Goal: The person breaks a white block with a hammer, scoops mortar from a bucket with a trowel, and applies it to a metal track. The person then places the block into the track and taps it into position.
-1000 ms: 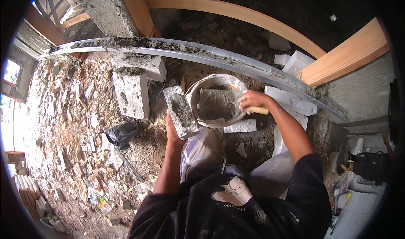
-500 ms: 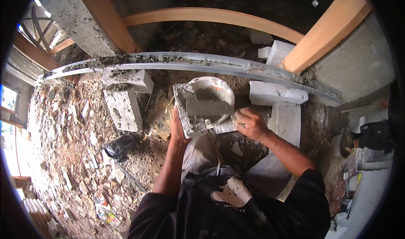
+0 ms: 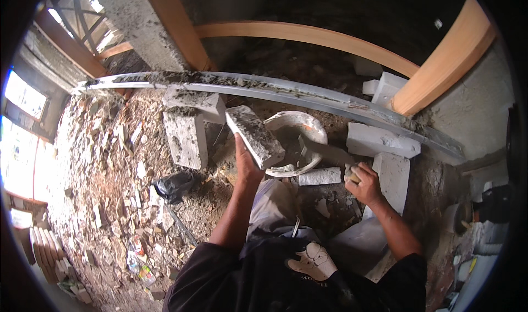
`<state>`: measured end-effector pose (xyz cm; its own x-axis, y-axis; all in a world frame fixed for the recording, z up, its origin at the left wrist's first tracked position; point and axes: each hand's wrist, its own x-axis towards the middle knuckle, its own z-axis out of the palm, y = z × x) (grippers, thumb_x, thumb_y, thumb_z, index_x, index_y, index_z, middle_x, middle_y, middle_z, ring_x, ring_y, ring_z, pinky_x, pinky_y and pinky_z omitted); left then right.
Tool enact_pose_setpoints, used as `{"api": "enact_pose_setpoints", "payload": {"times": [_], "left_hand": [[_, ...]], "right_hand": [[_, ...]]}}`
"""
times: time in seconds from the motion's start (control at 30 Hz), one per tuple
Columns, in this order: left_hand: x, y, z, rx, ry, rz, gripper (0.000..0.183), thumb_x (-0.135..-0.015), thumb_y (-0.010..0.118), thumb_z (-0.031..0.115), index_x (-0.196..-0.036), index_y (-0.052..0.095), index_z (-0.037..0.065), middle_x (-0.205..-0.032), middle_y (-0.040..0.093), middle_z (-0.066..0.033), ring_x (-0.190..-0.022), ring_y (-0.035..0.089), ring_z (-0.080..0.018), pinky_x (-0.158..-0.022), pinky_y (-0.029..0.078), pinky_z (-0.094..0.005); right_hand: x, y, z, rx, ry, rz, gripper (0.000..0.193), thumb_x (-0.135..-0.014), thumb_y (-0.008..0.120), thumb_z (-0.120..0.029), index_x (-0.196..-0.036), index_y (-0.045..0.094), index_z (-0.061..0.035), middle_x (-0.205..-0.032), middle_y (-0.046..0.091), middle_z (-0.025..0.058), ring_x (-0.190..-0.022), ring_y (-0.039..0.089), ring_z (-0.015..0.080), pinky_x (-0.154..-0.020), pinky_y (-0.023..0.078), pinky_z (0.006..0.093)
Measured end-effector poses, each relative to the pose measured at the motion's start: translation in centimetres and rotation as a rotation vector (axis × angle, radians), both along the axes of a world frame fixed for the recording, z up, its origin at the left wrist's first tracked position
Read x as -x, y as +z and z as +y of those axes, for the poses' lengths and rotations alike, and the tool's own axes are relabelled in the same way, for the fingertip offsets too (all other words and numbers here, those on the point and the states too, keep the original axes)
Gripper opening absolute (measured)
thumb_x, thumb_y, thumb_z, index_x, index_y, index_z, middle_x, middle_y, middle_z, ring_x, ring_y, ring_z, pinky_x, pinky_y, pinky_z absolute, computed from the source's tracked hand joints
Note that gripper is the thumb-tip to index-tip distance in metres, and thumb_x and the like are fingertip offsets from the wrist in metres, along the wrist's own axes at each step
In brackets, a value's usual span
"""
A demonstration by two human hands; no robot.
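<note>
My left hand (image 3: 249, 166) grips a pale rectangular building block (image 3: 255, 140) from below, its top face smeared with grey mortar. The block is tilted beside a round, mortar-coated bucket (image 3: 317, 124). In my right hand (image 3: 366, 185), the fingers wrap round the handle of a trowel (image 3: 328, 153). Its grey, mortar-covered blade reaches over the bucket's opening. A small white block piece (image 3: 320, 176) lies just on the near side of the bucket.
A metal channel (image 3: 275, 94) caked with mortar crosses ahead, below wooden beams (image 3: 308, 39). Blocks lie at left (image 3: 186, 141) and right (image 3: 379, 140). Broken rubble (image 3: 110, 185) covers the left ground, with a black plastic bag (image 3: 173, 186) on it.
The trowel has come off the block's face and moved right, over the bucket. The block has turned and tilted, uncovering more of the bucket. The whole view has shifted somewhat.
</note>
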<state>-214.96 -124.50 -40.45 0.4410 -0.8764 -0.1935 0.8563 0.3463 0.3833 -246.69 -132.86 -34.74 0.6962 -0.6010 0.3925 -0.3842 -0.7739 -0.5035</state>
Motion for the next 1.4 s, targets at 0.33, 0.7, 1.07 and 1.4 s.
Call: {"api": "enact_pose_setpoints", "payload": {"times": [0.33, 0.7, 1.07, 1.4], "left_hand": [[-2.4, -1.6, 1.6, 0.058, 0.009, -0.391, 0.059, -0.074, 0.071, 0.019, -0.122, 0.039, 0.007, -0.108, 0.053, -0.0101, -0.103, 0.056, -0.0242, -0.085, 0.05, -0.0429], [4.3, 1.1, 2.7, 0.029, 0.055, -0.074, 0.048, -0.081, 0.07, 0.016, -0.12, 0.046, 0.001, -0.11, 0.059, -0.0098, -0.104, 0.058, -0.0215, -0.092, 0.045, -0.0352], [1.9, 0.0, 7.1, 0.017, -0.262, -0.543, 0.087, -0.064, 0.076, 0.031, -0.134, 0.038, -0.002, -0.132, 0.048, -0.014, -0.121, 0.046, -0.0267, -0.104, 0.034, -0.0398], [-6.9, 4.5, 2.2, -0.066, -0.527, -0.764, 0.062, -0.081, 0.067, 0.038, -0.126, 0.044, 0.002, -0.114, 0.059, -0.0173, -0.105, 0.056, -0.0251, -0.087, 0.046, -0.0363]], "right_hand": [[1.0, -4.3, -0.5, -0.651, -0.284, -0.051, 0.026, -0.077, 0.067, -0.013, -0.094, 0.058, 0.0051, -0.077, 0.061, 0.0148, -0.07, 0.06, 0.0215, -0.063, 0.048, 0.0349], [-11.0, -4.0, 2.7, -0.885, -0.11, -0.682, 0.053, -0.077, 0.076, -0.025, -0.112, 0.045, -0.0002, -0.107, 0.051, 0.0089, -0.092, 0.052, 0.0173, -0.083, 0.045, 0.0319], [-16.3, 2.4, 0.0, -1.012, -0.272, -0.84, 0.05, -0.073, 0.072, -0.028, -0.112, 0.055, -0.0007, -0.103, 0.058, 0.0075, -0.095, 0.054, 0.0214, -0.087, 0.042, 0.0363], [-15.7, 3.2, -3.8, -1.153, 0.039, -0.731, 0.042, -0.066, 0.078, -0.013, -0.1, 0.054, -0.0085, -0.089, 0.057, 0.0007, -0.082, 0.055, 0.0113, -0.079, 0.045, 0.0278]]}}
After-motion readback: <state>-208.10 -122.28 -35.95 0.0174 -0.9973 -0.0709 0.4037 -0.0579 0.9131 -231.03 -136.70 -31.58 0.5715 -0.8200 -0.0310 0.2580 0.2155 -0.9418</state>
